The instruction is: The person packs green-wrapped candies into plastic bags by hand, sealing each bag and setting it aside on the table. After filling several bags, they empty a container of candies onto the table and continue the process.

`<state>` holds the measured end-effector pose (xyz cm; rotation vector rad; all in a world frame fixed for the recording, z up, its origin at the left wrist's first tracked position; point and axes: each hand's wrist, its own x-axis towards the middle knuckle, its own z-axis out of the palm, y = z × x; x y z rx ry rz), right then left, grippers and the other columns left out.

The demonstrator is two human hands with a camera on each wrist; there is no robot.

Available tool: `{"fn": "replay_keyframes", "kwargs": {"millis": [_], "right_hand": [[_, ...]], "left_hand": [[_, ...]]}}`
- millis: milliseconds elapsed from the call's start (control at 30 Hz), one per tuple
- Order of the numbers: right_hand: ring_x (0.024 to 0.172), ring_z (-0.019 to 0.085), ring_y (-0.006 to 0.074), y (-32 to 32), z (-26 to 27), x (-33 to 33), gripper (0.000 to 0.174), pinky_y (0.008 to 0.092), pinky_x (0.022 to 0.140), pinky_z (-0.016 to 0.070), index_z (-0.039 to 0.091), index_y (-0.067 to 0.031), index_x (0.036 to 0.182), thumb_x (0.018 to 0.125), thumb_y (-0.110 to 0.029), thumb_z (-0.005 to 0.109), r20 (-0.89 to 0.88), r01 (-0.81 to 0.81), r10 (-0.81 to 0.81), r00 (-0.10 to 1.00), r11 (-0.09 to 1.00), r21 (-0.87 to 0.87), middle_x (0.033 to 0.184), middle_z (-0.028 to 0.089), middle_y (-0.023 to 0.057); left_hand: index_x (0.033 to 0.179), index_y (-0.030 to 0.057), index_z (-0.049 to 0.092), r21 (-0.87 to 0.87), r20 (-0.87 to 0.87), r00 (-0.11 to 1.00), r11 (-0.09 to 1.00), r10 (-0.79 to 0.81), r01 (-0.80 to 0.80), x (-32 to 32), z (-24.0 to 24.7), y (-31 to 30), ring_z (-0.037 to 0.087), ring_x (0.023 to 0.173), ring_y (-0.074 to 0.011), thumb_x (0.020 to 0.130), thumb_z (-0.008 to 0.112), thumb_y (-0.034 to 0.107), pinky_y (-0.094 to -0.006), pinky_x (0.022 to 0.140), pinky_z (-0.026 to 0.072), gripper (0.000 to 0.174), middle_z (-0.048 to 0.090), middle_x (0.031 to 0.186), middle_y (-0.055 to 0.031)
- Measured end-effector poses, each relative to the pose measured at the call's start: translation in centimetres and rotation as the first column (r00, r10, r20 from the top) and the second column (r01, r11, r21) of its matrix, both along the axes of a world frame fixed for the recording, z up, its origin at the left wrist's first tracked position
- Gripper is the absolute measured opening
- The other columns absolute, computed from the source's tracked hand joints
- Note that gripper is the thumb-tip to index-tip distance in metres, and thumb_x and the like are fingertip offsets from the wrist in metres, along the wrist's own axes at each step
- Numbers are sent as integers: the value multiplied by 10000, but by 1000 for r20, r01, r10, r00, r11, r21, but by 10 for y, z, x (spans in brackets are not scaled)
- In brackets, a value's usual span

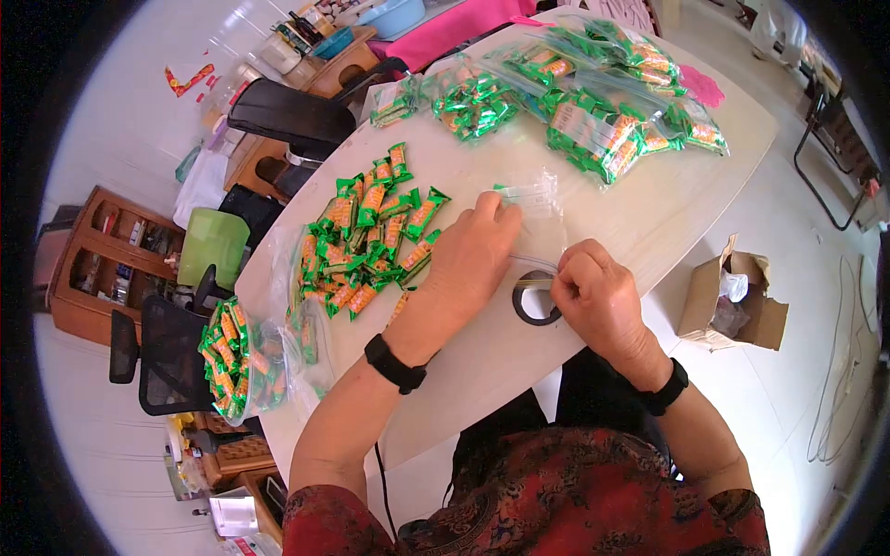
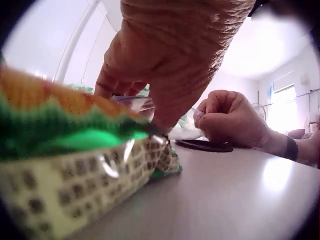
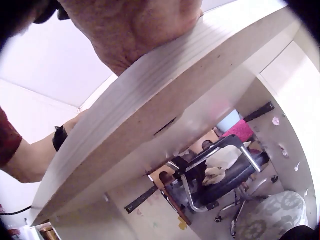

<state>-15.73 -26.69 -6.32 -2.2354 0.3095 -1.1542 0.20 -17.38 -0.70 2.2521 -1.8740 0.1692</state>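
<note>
A clear zip bag (image 1: 547, 215) with a pale printed patch lies flat on the table between my hands. My left hand (image 1: 475, 248) holds its left side, fingers and thumb bent over the plastic. At its near corner, the curled right hand (image 1: 601, 295) pinches the edge of the bag between thumb and forefinger. A dark ring, like a roll of tape (image 1: 521, 313), lies just beneath the bag's near edge, beside the right hand. Left of my left hand is a loose pile of green-and-orange wrapped snacks (image 1: 366, 232); one snack packet (image 2: 75, 150) looms close in the left wrist view.
Filled bags of the same snacks (image 1: 593, 130) crowd the table's far side. Another open bag of snacks (image 1: 227, 357) sits at the left edge. A cardboard box (image 1: 728, 301) stands on the floor at right. A black chair (image 1: 171, 357) is at left.
</note>
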Motion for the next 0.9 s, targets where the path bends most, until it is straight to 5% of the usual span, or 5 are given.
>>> {"fn": "replay_keyframes", "kwargs": {"millis": [100,233,533,600,900], "right_hand": [[608,589,335,-1,1,0,151,404,542,514,521,-22,768,718,28,654,7,-12,12,1000,1000,-8,814,558,119],[610,588,340,-1,0,0,157,406,542,513,514,-22,761,716,37,653,7,1,-1,1000,1000,-16,814,556,122],[621,592,349,2,2,3,137,415,547,513,518,-29,755,754,12,650,15,62,-63,998,998,5,830,565,125],[622,593,348,3,3,2,140,415,548,513,519,-32,754,753,12,652,7,70,-70,998,997,13,831,568,126],[634,588,342,2,2,3,167,405,552,505,508,-39,748,742,15,666,8,85,-85,996,996,20,810,571,123]], "left_hand": [[1032,42,511,-21,38,986,986,164,-164,4,-8,-12,598,878,-393,787,614,16,-457,708,506,267,525,1084,-178],[994,43,494,1,80,982,985,172,-173,12,-7,-9,590,872,-396,799,579,6,-466,690,500,216,521,1044,-183],[1211,49,530,12,-174,965,981,194,-195,-7,52,63,581,981,-361,743,710,131,-436,826,490,508,559,1104,-157],[1172,40,554,150,-15,958,948,288,-282,-6,44,88,571,992,-353,742,706,123,-435,806,488,463,556,1086,-154],[966,29,591,29,132,966,974,221,-227,-7,2,100,563,913,-336,710,702,53,-435,747,485,280,520,1000,-142]]}}
